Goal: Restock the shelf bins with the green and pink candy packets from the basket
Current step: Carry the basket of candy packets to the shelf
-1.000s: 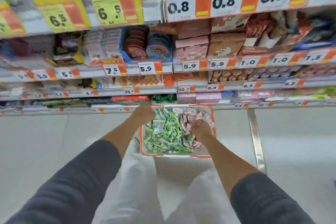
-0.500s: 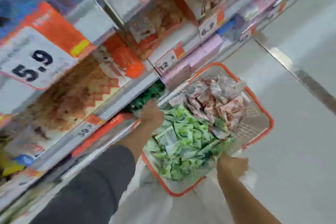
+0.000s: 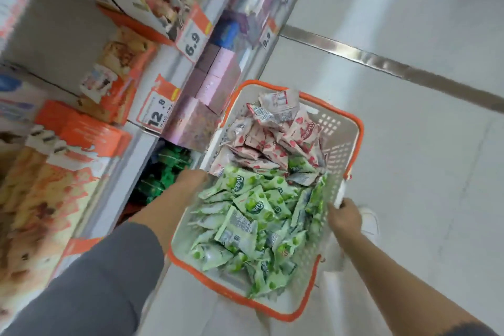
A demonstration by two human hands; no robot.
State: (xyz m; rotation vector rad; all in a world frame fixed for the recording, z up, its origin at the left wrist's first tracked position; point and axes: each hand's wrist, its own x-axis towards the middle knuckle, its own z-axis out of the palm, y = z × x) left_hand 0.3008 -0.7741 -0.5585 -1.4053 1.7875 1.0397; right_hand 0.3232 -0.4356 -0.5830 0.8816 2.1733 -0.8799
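Two hands meet the basket (image 3: 336, 142): the right hand (image 3: 345, 217) curls its fingers round the right rim. The left hand (image 3: 191, 180) lies at the left rim with its fingers hidden, so its grip cannot be told. Green packets (image 3: 245, 215) fill the near half and pink packets (image 3: 272, 139) the far half, beside the shelf (image 3: 131, 150).

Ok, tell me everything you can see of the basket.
The basket is a rectangular tub of pale grey plastic with rounded corners, slotted walls and an orange rim. It is held beside the low shelf and seen aslant. Green packets fill its near half, pink packets its far half. The right hand grips its right rim at a white piece. The left hand meets its left rim, fingers hidden.
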